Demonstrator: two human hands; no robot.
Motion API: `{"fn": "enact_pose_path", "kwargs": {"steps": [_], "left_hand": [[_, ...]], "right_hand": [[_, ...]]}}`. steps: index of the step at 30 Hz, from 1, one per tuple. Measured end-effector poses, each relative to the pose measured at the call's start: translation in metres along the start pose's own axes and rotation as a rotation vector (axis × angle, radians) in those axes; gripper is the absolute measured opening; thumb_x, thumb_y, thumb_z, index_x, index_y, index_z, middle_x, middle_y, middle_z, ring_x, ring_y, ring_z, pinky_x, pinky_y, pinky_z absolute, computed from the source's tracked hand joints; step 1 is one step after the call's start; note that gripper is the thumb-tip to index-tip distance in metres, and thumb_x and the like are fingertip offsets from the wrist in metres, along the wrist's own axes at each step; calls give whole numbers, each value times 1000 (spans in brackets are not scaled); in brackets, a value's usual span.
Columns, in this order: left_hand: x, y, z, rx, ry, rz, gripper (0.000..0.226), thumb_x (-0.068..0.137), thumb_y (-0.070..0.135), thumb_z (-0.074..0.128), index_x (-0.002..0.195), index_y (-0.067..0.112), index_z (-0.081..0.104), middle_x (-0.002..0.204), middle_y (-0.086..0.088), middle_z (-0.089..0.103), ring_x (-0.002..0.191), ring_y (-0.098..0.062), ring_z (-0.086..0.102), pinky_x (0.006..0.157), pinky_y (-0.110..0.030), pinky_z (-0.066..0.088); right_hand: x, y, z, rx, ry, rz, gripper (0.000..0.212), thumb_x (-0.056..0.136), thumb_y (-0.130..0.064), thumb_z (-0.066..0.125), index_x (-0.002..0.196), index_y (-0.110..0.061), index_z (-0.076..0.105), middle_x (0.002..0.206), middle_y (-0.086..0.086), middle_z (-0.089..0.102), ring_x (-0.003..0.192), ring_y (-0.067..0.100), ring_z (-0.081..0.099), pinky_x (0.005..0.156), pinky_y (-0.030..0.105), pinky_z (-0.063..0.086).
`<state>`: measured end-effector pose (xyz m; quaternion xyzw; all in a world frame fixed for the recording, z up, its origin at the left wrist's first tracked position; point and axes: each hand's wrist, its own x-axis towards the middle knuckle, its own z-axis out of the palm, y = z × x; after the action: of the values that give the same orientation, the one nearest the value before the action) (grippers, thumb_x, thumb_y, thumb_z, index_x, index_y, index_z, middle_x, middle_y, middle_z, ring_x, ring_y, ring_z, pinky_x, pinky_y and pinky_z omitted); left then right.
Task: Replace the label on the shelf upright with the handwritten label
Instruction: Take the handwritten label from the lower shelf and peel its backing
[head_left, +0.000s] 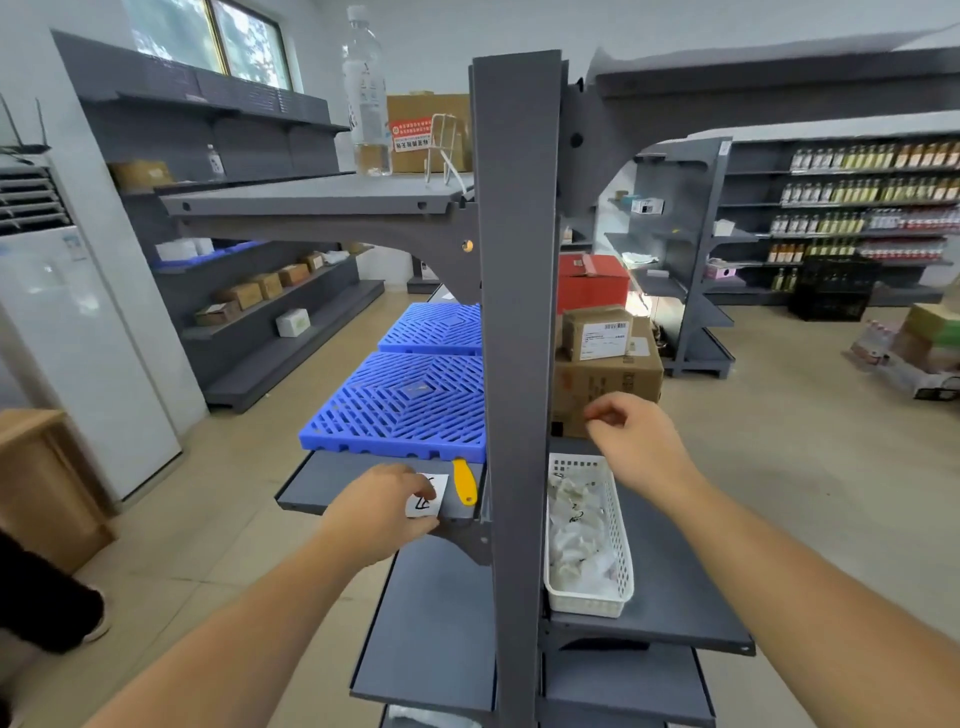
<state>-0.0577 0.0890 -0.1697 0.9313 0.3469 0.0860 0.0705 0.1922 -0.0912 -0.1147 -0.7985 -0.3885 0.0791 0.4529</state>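
Note:
The grey shelf upright (514, 322) stands straight ahead of me and runs from top to bottom of the view; its front face is bare. My left hand (382, 512) rests on the left shelf (322, 475) just left of the upright, fingers pinched on a white handwritten label (428, 496) with black marks. A yellow-handled scraper (464, 480) lies on that shelf right beside the label. My right hand (636, 441) hovers to the right of the upright, above a white basket, with thumb and fingers pinched together; nothing shows between them.
Two blue plastic grids (410, 400) lie on the left shelf behind my hand. A white basket (589, 535) of crumpled scraps sits on the right shelf, with cardboard boxes (605, 374) behind it. A water bottle (366, 93) stands on the upper shelf. A person's dark shoe is at far left.

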Motion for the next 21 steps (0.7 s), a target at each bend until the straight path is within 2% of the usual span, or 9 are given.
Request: {"fn": "enact_pose_path", "kwargs": {"steps": [3,8,11,13,16,19,21], "left_hand": [[-3,-5,7,32,-43,29,36,86,46,70,120,34,68,120,11,64,117,-13,56,94,-29,51],[-2,-14,17,43,25,95,24,96,31,63,119,31,70,119,10,66,113,-13,59,90,-25,50],[-2,-15,16,22,67,123,21,99,31,59,115,31,73,114,11,69,109,-12,60,88,-26,53],[-3,-16,13,11,114,148,20,98,32,58,112,32,74,109,12,71,105,-11,61,84,-27,54],[-4,-16,4,-21,231,201,15,95,29,62,103,30,74,97,12,72,95,-13,64,79,-29,56],[-5,-8,-12,-95,434,257,4,89,23,73,91,24,76,85,9,74,84,-17,67,72,-29,56],[-8,1,-25,-159,561,277,5,84,17,79,87,21,76,82,9,74,81,-17,65,73,-29,54]], "right_hand": [[-8,-4,-4,54,23,-8,19,94,-17,59,100,-27,74,93,-9,73,83,9,68,52,14,44],[-18,-11,-4,132,47,16,19,92,-16,61,88,-30,73,86,0,76,82,29,74,51,24,57],[-25,-17,-3,177,77,29,20,92,-14,60,87,-29,73,90,1,77,83,33,74,63,42,65],[-30,-19,0,199,95,24,21,90,-14,60,86,-30,73,91,-2,78,83,28,74,74,51,65],[-39,-24,5,229,112,11,20,90,-15,62,85,-31,73,87,-4,77,78,20,72,75,46,63],[-52,-38,5,348,129,-1,19,97,-13,60,87,-23,73,75,-2,76,62,14,64,58,34,53],[-63,-53,3,409,76,-10,20,99,-12,59,87,-16,74,67,2,74,54,15,60,50,31,47]]}}
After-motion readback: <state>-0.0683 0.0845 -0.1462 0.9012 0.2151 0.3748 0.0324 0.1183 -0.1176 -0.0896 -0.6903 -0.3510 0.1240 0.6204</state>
